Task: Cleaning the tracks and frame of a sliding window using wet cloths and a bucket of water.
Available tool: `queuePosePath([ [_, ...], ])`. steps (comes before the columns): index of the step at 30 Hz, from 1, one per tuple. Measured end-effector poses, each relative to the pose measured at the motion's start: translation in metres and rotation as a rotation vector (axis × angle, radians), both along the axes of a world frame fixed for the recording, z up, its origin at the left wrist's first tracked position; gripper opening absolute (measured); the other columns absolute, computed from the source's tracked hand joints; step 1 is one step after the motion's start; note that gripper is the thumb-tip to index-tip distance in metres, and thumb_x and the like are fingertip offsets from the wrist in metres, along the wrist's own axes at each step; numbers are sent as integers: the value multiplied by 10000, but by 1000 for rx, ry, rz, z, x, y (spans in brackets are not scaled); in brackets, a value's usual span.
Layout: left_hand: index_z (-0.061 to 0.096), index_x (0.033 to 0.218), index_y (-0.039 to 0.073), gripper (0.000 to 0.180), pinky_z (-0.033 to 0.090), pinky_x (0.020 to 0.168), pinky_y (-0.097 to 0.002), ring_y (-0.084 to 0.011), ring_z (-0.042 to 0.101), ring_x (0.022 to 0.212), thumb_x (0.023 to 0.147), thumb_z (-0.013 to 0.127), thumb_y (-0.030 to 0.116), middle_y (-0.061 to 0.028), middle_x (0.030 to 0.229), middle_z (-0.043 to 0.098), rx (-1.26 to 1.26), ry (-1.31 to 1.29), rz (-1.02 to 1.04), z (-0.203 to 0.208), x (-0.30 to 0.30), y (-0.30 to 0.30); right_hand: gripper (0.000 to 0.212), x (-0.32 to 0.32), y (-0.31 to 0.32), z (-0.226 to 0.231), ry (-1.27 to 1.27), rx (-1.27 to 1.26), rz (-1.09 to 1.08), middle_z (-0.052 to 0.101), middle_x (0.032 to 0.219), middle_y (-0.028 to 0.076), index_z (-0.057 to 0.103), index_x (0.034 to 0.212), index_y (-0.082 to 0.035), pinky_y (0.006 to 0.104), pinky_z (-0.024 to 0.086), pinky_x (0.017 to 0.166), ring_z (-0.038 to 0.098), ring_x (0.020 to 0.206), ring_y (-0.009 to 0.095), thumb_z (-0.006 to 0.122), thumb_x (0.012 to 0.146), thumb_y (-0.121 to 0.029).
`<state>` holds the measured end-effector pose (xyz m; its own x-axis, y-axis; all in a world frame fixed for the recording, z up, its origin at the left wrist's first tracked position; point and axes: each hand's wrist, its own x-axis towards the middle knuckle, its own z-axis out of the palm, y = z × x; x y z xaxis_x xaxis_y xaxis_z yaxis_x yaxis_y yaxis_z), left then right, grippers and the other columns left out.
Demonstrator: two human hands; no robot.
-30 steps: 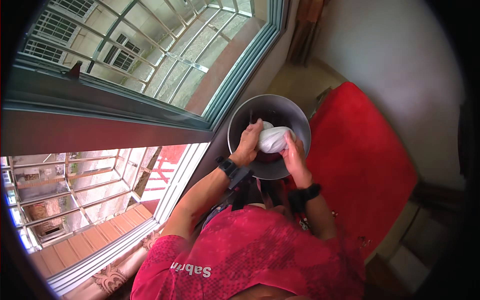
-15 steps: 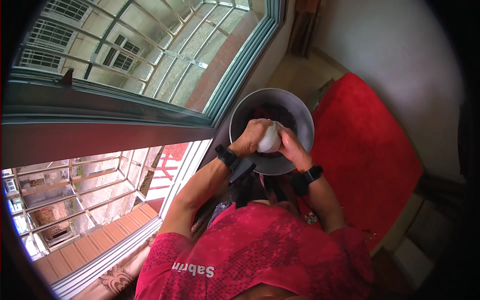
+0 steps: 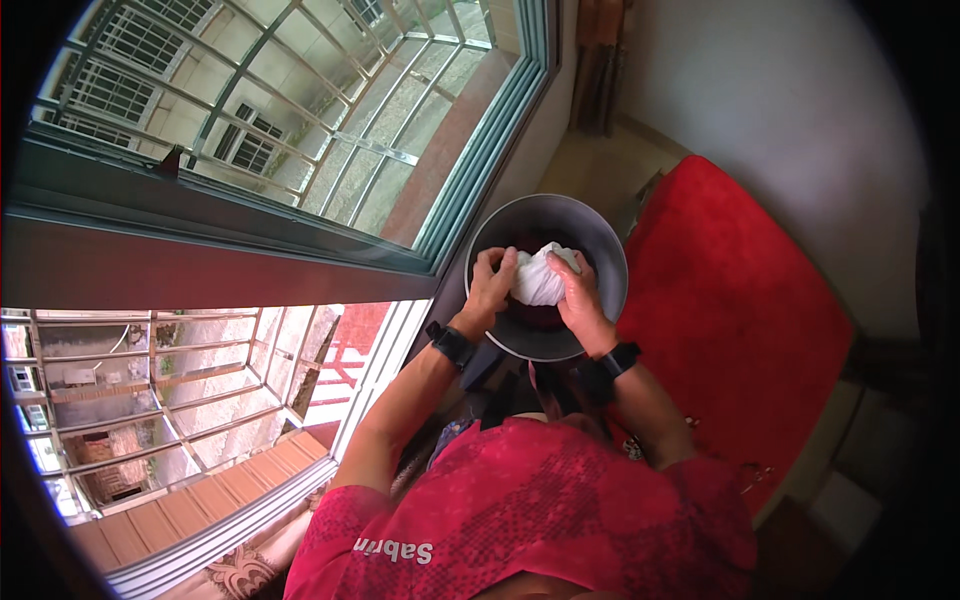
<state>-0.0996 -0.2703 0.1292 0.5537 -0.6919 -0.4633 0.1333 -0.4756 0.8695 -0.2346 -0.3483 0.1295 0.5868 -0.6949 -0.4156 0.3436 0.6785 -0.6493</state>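
Observation:
A white cloth (image 3: 540, 280), crumpled into a loose bundle, is held over a round grey metal pot (image 3: 612, 240). My left hand (image 3: 492, 283) has its fingers curled against the left side of the bundle. On the opposite side, my right hand (image 3: 579, 295) grips the cloth with the thumb laid over its top. The inside of the pot looks dark; what lies in its bottom is partly hidden by the cloth and my hands.
A red-covered surface (image 3: 730, 300) extends to the right of the pot. A sliding window frame (image 3: 440, 240) with metal bars outside runs along the left. A pale wall (image 3: 770, 110) stands at the far right, and a brown curtain (image 3: 600, 60) hangs at the back.
The cloth has gone from a tight, smooth ball to a looser, wrinkled bundle. My left hand has shifted from on top of it to its left edge, with its fingers less tightly closed.

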Motion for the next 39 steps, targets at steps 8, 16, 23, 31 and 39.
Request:
queuePosePath([
  [8,566,1005,78,549,493,754,-363,-177,597,856,828,588,596,-60,921,610,-240,814,185,18,-15,-29,260,10,21,28,337,-457,-113,542,883,24,524,960,-44,265,445,711,497,801,91,678,838,-215],
  [16,517,587,52,276,416,484,-301,-105,487,534,775,670,185,-24,566,526,-140,-108,115,27,-29,-47,220,7,4,6,622,-1436,-92,551,909,154,537,1015,-14,373,464,701,557,826,285,563,797,-28],
  [23,514,589,5,221,408,484,-329,-104,431,520,741,590,145,-74,529,496,-182,-348,-155,6,-29,-56,194,12,-3,-18,-19,76,-95,545,848,64,559,859,-70,312,477,680,564,784,171,456,883,-232],
  [31,580,613,12,230,462,556,-365,-238,570,567,757,596,191,-132,673,585,-4,-348,-285,12,-30,-57,269,11,0,-34,-75,195,-119,571,875,43,580,879,-89,294,486,700,581,809,152,403,915,-289],
  [39,470,1171,-2,536,501,806,-350,-246,602,989,796,656,333,-143,994,620,-191,-6,-173,11,-16,0,339,-11,-6,-36,12,53,21,600,1111,71,560,1109,-90,386,439,935,566,1047,210,461,942,-368],
])
